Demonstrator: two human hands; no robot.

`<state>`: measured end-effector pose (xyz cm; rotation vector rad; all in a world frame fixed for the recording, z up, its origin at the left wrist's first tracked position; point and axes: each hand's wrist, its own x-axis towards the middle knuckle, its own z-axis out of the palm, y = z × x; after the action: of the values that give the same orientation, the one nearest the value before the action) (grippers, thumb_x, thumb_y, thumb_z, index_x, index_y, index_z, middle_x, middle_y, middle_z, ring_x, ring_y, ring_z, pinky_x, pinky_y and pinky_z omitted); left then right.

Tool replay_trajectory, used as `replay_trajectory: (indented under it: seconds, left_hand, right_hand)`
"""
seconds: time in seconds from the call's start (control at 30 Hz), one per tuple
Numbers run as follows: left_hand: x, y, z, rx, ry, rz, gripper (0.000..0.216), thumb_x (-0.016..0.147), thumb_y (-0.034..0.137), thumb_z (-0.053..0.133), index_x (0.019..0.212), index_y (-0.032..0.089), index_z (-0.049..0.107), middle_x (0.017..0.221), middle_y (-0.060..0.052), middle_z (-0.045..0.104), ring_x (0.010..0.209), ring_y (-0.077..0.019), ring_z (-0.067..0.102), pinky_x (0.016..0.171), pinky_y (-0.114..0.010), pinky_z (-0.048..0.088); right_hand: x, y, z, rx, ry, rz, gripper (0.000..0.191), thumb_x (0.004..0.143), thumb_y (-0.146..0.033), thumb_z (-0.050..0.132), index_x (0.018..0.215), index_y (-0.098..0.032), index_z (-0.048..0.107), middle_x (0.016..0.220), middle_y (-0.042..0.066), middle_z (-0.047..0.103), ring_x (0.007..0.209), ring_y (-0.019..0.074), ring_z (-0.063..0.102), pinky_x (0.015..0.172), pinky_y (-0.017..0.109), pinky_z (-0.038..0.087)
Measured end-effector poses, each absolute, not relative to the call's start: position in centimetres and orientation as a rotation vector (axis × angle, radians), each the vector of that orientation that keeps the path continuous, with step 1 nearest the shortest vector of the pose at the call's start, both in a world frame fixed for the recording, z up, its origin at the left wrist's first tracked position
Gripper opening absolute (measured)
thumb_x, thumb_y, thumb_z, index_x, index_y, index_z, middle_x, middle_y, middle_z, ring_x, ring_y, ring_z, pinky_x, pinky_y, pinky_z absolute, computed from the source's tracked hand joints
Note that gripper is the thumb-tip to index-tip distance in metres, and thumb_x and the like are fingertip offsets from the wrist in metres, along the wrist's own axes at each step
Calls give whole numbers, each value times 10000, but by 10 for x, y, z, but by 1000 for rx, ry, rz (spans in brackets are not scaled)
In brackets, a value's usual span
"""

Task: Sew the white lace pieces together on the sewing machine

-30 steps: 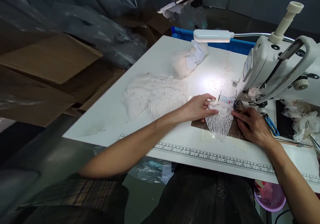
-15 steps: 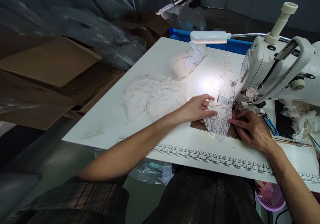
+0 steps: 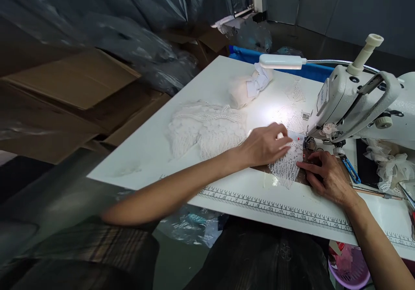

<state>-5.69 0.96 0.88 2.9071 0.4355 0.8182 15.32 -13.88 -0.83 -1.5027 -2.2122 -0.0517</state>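
A piece of white fringed lace trim (image 3: 285, 171) lies at the needle area of a white sewing machine (image 3: 340, 100), partly over a brown plate on the table. My left hand (image 3: 266, 145) is over the lace's upper left part, its fingers bent and bunched together on it; their tips partly hide the lace. On the other side, my right hand (image 3: 327, 175) rests with fingers apart, one fingertip touching the lace's right edge close to the presser foot (image 3: 307, 143). More lace (image 3: 293, 119) extends behind the needle area.
A pile of white lace (image 3: 207, 128) and a pale bundle (image 3: 241, 92) lie left on the table. A lamp (image 3: 282, 61) hangs above. Right are a blue cutter (image 3: 351, 170) and gauzy fabric (image 3: 394, 167). Cardboard boxes (image 3: 71, 80) stand left; a purple basket (image 3: 353, 272) sits below.
My left hand has turned over more and moved right, nearer the needle, covering more of the lace's top. My right hand stays at the lace's right edge. The whole view has shifted slightly.
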Motion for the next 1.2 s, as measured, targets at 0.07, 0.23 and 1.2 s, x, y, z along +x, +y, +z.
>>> replay_trajectory:
  seconds: [0.07,0.23,1.2]
  left_hand:
    - [-48,10,8,3041,45,710,178,972,231,505,981,151,664,1041,-109,685,859,-189,625,684,-324,502]
    - [-33,18,8,3088,-158,446,212,960,274,523,1039,145,671,1168,-136,676,939,-212,617,822,-370,484]
    - [-33,11,-6,3074,149,481,407,1004,342,362,1253,128,603,1364,-156,595,1096,-275,569,928,-432,357]
  right_hand:
    - [153,-139,-9,-1512,-2215,-56,358,906,-212,500,1171,-317,716,1046,87,594,929,207,552,782,390,466]
    - [154,-138,-9,-1521,-2212,-44,351,898,-213,507,1148,-321,728,1041,83,597,930,205,552,796,396,478]
    - [150,-133,-3,-1554,-2152,-84,334,913,-181,489,1136,-250,727,1002,95,607,845,176,614,693,334,556]
